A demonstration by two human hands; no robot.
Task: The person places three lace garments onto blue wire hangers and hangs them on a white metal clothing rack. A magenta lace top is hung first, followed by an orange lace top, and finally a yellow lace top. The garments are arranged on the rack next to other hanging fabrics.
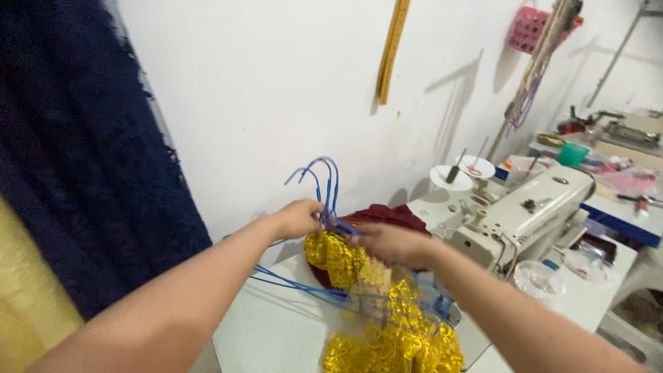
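My left hand grips the necks of several blue wire hangers, whose hooks stick up toward the white wall. My right hand holds the same bunch just below the hooks, beside the left. A garment of shiny gold lace hangs from the hangers and drapes down over the white table. The hangers' lower bars spread out to the left above the table. A dark red cloth lies behind my hands.
A white sewing machine stands to the right on the table. Dark navy lace fabric hangs at the left, yellow cloth below it. A yellow tape measure and a pink basket hang on the wall. A cluttered bench sits far right.
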